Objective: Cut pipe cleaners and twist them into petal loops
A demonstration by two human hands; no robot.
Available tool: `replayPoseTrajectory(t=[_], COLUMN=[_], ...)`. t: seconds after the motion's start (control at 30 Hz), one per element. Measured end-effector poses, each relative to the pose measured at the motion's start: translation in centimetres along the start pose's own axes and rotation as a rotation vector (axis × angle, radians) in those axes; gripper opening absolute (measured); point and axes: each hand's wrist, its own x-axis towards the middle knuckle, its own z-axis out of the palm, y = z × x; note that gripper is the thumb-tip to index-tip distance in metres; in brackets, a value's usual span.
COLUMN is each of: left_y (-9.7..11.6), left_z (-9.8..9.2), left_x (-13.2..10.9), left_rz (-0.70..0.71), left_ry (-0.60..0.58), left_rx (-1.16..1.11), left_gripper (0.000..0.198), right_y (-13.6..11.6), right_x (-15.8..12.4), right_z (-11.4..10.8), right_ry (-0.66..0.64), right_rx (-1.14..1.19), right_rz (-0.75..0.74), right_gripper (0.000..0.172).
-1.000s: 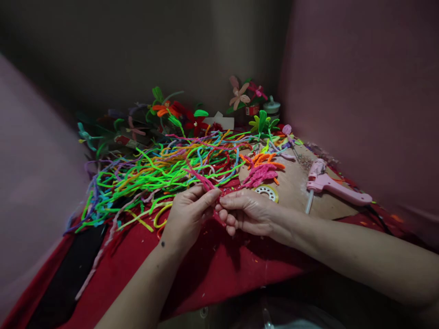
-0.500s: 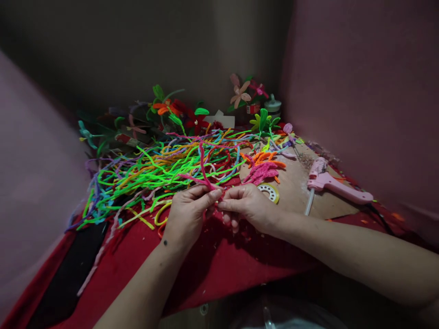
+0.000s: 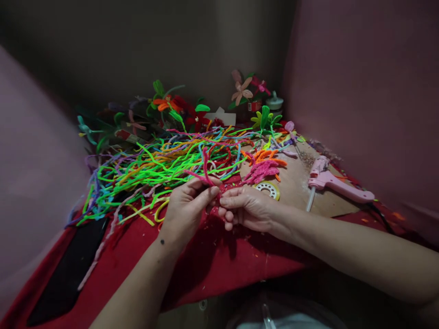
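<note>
Red cloth [image 3: 195, 274] lies below the left hand [image 3: 187, 203] pinching fuzzy pink strands [image 3: 206, 168]

Across the left of a red cloth-covered desk [image 3: 212, 278] spreads a loose heap of multicoloured fuzzy stems [image 3: 161, 162], with much neon green in it, and near the left edge lies a flat black strip [image 3: 68, 274]. At right, a pink plastic glue gun [image 3: 343, 186] rests on a flat brown sheet [image 3: 291, 178]. Behind the heap are an orange fuzzy flower [image 3: 163, 105], a white card [image 3: 223, 119] and a peach-coloured fuzzy flower [image 3: 243, 92]
</note>
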Motion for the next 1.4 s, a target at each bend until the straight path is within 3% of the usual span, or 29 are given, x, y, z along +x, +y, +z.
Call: replayPoseTrajectory(t=[0.1,0.23,0.3,0.43,0.5,0.67,0.87,1.13,1.4], left_y=[-0.3,-0.3,-0.2,0.0,-0.1,-0.7,-0.8,-0.5,0.2], left_z=[0.0,-0.2,-0.2,-0.4,-0.5,-0.1,0.9,1.1,1.0], left_x=[0.0,0.2,0.4,0.6,0.6,0.5,0.6,0.8,0.4], left_rz=[0.035,0.198,0.173,-0.062,-0.103,-0.082,0.113,-0.118,-0.020], left_ry=[0.022,0.085,0.065,-0.049,-0.071,-0.011,0.105,0.094,0.096], left_rx=[0.088,0.425,0.477,0.256,0.152,0.094,0.077,-0.221,-0.278], left_gripper=[0.017,0.023,0.029,0.032,0.027,0.025,0.016,0.009,0.019], right_y=[0.1,0.2,0.3,0.4,0.4,0.3,0.5,0.4,0.3], right_x=[0.1,0.2,0.1,0.2,0.2,0.3,0.2,-0.1,-0.4], right_z=[0.1,0.0,-0.2,-0.3,-0.3,-0.2,-0.1,0.1,0.5], right_ry=[0.033,0.099,0.127,0.159,0.157,0.155,0.170,0.187,0.191], right_rx=[-0.005,-0.052,-0.075,-0.090,-0.109,-0.169,-0.265,-0.329,-0.327], right_rz=[-0.016,-0.074,-0.095,-0.113,-0.116,-0.162,-0.189,-0.161,-0.118], right_gripper=[0.010,0.010,0.011,0.012,0.013,0.016,0.023,0.026,0.015])
